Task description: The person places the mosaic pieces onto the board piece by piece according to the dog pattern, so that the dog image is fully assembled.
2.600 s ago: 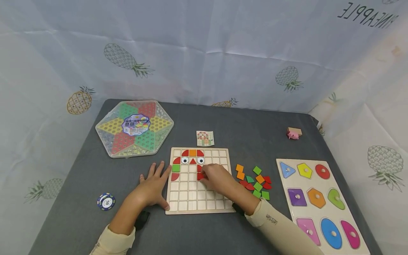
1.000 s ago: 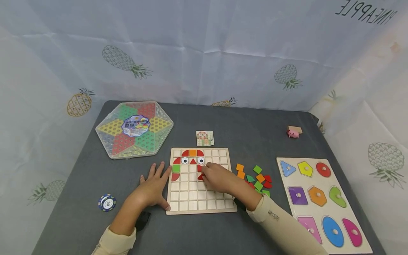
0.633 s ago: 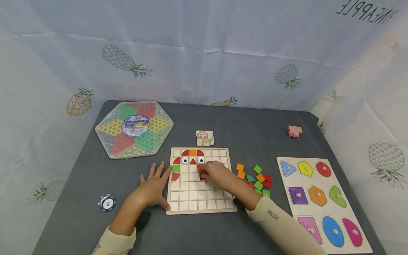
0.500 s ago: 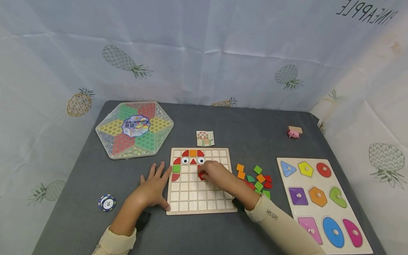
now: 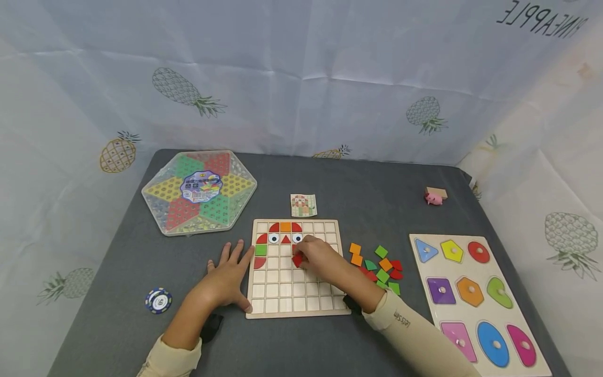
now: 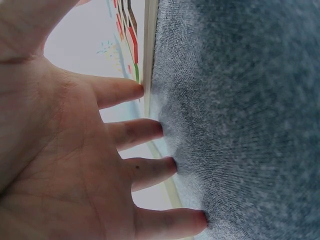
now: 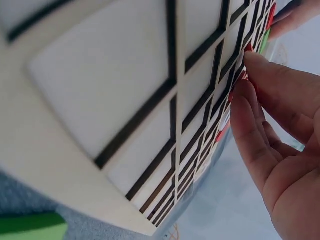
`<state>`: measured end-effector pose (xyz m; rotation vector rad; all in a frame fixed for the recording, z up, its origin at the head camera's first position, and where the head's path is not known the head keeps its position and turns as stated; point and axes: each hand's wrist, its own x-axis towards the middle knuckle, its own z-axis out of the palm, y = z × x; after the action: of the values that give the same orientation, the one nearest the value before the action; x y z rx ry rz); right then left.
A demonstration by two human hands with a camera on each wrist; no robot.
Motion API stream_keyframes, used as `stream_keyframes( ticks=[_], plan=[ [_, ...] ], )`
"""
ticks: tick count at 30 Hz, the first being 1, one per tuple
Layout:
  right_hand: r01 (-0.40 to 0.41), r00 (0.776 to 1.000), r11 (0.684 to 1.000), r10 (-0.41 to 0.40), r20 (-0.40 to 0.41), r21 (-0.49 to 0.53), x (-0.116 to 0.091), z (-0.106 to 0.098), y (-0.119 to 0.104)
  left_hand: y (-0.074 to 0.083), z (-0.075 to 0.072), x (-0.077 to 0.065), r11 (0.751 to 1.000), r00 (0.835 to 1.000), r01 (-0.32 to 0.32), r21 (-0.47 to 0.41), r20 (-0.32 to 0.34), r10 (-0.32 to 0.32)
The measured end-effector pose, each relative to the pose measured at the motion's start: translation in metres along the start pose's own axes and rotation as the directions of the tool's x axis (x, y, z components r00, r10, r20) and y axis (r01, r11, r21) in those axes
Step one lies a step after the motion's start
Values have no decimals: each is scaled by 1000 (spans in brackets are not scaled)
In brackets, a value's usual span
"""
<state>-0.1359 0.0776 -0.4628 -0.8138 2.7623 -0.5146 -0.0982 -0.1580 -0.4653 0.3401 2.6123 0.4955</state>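
Observation:
In the head view a wooden grid board [image 5: 285, 304] lies on the dark table. My right hand [image 5: 324, 260] pinches a small red tile [image 5: 297, 260] between thumb and fingertips, low over a square right of the board's centre line. Part of the tile is hidden by the fingers. With fingers spread, my left hand [image 5: 221, 283] rests along the board's left edge, thumb at the lower corner. The left wrist view has its fingertips [image 6: 169, 165] down on the cloth beside the edge. Set tiles on the board include an orange square [image 5: 285, 226], a green square [image 5: 260, 250] and round eye tiles [image 5: 274, 238].
Loose orange, green [image 5: 383, 275] and red tiles lie right of the board. A small picture card [image 5: 303, 205] lies behind it. Around them are a hexagonal board game [image 5: 221, 208], a knob puzzle [image 5: 447, 309], a poker chip [image 5: 158, 300] and a pink pig figure [image 5: 434, 198].
The red tile has turned in my right fingertips, its corner now pointing differently, while the hand stays over nearly the same squares. My left hand has kept its place.

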Motion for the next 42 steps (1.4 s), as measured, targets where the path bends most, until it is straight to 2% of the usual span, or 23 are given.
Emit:
stream_keyframes(
  ticks=[9,22,29,42],
  plan=[
    [-34,999,998,34,4,-46,-1,1,1,-1,1,1,1000,1000,-8,11,-5,8],
    [1,999,996,-4,-37,-87,-3,3,1,0,1,0,1000,1000,0,14,-4,0],
    [-2,1000,995,-1,-31,-98,-3,4,0,0,1,1,1000,1000,-3,11,-7,3],
    [49,996,984,-61,-61,-174,-4,8,-2,-3,1,-2,1000,1000,-15,6,-8,15]
  ],
)
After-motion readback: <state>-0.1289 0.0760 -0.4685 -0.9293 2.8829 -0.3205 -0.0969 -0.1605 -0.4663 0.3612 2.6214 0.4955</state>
